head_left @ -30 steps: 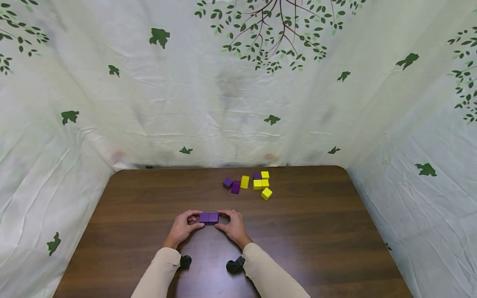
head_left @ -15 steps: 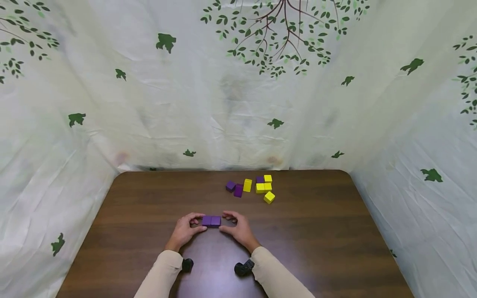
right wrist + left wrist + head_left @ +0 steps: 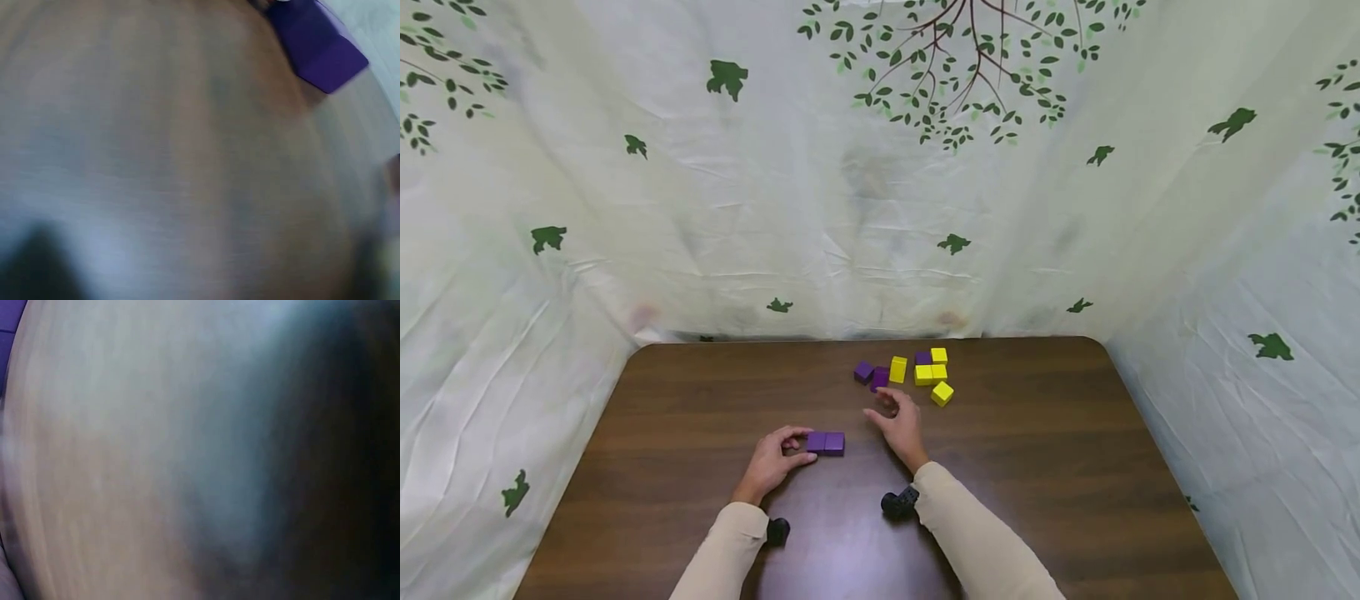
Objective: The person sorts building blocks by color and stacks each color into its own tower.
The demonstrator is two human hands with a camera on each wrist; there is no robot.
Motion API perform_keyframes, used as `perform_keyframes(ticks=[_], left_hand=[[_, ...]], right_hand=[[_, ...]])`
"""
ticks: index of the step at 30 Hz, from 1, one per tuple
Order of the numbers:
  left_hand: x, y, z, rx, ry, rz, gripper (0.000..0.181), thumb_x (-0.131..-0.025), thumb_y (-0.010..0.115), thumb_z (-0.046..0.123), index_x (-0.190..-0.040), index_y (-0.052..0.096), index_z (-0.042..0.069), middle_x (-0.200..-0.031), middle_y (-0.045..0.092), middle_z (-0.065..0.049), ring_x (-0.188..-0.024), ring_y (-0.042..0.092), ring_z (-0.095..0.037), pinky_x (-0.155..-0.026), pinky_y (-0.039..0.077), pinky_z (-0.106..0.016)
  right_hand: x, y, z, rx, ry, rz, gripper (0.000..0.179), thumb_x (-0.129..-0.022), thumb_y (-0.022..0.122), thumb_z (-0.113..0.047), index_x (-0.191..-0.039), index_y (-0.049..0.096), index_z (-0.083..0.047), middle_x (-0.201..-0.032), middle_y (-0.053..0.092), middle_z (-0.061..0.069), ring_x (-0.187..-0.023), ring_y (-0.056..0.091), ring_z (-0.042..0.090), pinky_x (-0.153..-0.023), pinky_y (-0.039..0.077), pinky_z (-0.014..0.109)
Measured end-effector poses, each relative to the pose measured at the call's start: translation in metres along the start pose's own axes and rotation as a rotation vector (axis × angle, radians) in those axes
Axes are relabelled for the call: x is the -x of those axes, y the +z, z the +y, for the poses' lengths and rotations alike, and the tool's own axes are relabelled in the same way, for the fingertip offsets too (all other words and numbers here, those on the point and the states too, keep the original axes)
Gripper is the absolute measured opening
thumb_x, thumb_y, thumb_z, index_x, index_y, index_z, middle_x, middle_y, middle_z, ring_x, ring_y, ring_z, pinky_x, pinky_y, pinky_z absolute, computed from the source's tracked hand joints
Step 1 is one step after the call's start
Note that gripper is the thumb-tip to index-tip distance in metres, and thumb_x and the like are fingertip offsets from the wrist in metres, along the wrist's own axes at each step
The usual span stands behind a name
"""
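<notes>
Two purple cubes sit side by side in the head view, the left one (image 3: pixel 816 443) against the right one (image 3: pixel 834 444). Thumb and fingers of my left hand (image 3: pixel 772 457) pinch the left cube at its outer end. Farther back, my right hand (image 3: pixel 901 423) holds nothing, thumb and fingers apart, its fingertips right by another purple cube (image 3: pixel 880 377) and overlapping its near edge. Purple cube faces (image 3: pixel 7 331) peek in at the left wrist view's corner. A purple cube (image 3: pixel 328 56) shows at the top right of the blurred right wrist view.
Behind the hands lie a purple cube (image 3: pixel 863 372), a yellow block (image 3: pixel 898 369), a lone yellow cube (image 3: pixel 942 393) and a cluster of yellow cubes (image 3: pixel 931 374) with one purple cube (image 3: pixel 922 358). Leaf-patterned cloth (image 3: pixel 865 208) hangs beyond the brown table (image 3: pixel 1037 467).
My right hand has let go of the right end of the purple pair and moved back and to the right, up to the loose cubes. The left hand keeps its place.
</notes>
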State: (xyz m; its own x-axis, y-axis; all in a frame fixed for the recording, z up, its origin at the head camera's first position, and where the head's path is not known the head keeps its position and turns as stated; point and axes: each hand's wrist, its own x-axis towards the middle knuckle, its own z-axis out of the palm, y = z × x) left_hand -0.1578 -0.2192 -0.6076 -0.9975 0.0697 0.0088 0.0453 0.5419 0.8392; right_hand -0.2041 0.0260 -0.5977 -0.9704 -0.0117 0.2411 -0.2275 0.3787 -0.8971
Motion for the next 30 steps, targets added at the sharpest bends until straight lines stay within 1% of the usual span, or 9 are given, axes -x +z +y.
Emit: perform_keyframes(ticks=[5,10,15,20,22,25,27,30], left_hand=[[-0.001,0.000,-0.001,-0.007,0.005,-0.002,0.039,-0.069,0.086,0.010,-0.105,0.072,0.007,-0.086,0.064,-0.002,-0.082,0.056,-0.016,-0.074,0.045,-0.027],[-0.001,0.000,-0.001,-0.001,0.011,-0.001,0.039,-0.069,0.086,0.011,-0.106,0.072,0.007,-0.085,0.063,-0.002,-0.082,0.055,-0.017,-0.074,0.045,-0.028],[-0.001,0.000,0.000,-0.003,0.009,-0.011,0.040,-0.070,0.086,0.013,-0.107,0.072,0.007,-0.087,0.064,-0.002,-0.083,0.055,-0.017,-0.075,0.045,-0.028],[-0.001,0.000,-0.001,-0.006,-0.004,-0.014,0.040,-0.070,0.086,0.014,-0.107,0.072,0.007,-0.088,0.064,-0.002,-0.083,0.055,-0.017,-0.075,0.045,-0.029],[-0.001,0.000,-0.001,-0.003,-0.014,-0.012,0.040,-0.070,0.086,0.013,-0.107,0.072,0.008,-0.088,0.064,-0.002,-0.083,0.055,-0.017,-0.076,0.045,-0.029],[0.000,0.000,0.000,-0.001,-0.011,-0.007,0.040,-0.070,0.086,0.013,-0.106,0.072,0.009,-0.088,0.064,-0.001,-0.083,0.055,-0.017,-0.076,0.045,-0.029],[0.001,0.000,0.000,-0.004,-0.004,-0.006,0.039,-0.070,0.086,0.013,-0.106,0.072,0.009,-0.088,0.064,-0.001,-0.083,0.055,-0.016,-0.076,0.045,-0.029],[0.002,0.000,0.000,-0.004,-0.001,-0.002,0.039,-0.070,0.086,0.013,-0.106,0.072,0.009,-0.088,0.064,0.000,-0.083,0.055,-0.015,-0.075,0.045,-0.028]], right_hand=[[-0.023,-0.001,-0.005,0.097,0.009,0.028,0.044,-0.078,0.081,-0.019,-0.115,0.067,0.000,-0.110,0.068,0.012,-0.103,0.058,0.031,-0.091,0.045,0.046],[-0.040,0.001,-0.006,0.152,0.028,0.006,0.045,-0.079,0.081,-0.020,-0.117,0.066,-0.001,-0.115,0.066,0.013,-0.109,0.055,0.031,-0.096,0.041,0.046],[-0.049,0.004,-0.003,0.227,0.050,-0.021,0.047,-0.079,0.081,-0.020,-0.120,0.065,-0.003,-0.118,0.064,0.013,-0.112,0.054,0.031,-0.099,0.040,0.046],[-0.058,0.009,-0.003,0.249,0.039,-0.042,0.047,-0.079,0.081,-0.017,-0.121,0.064,-0.003,-0.119,0.064,0.014,-0.112,0.056,0.032,-0.100,0.041,0.046],[-0.061,0.010,-0.004,0.266,0.026,-0.047,0.047,-0.078,0.081,-0.017,-0.120,0.065,-0.003,-0.119,0.065,0.014,-0.112,0.057,0.032,-0.101,0.041,0.046],[-0.064,0.012,-0.004,0.323,0.004,-0.054,0.047,-0.077,0.082,-0.019,-0.119,0.066,-0.004,-0.118,0.066,0.013,-0.113,0.057,0.031,-0.103,0.037,0.046],[-0.065,0.013,-0.004,0.357,-0.001,-0.062,0.047,-0.077,0.082,-0.020,-0.119,0.067,-0.004,-0.118,0.065,0.012,-0.114,0.056,0.031,-0.104,0.033,0.046],[-0.065,0.014,-0.004,0.392,-0.001,-0.082,0.046,-0.077,0.082,-0.021,-0.118,0.067,-0.004,-0.118,0.065,0.013,-0.116,0.055,0.032,-0.103,0.032,0.047]])
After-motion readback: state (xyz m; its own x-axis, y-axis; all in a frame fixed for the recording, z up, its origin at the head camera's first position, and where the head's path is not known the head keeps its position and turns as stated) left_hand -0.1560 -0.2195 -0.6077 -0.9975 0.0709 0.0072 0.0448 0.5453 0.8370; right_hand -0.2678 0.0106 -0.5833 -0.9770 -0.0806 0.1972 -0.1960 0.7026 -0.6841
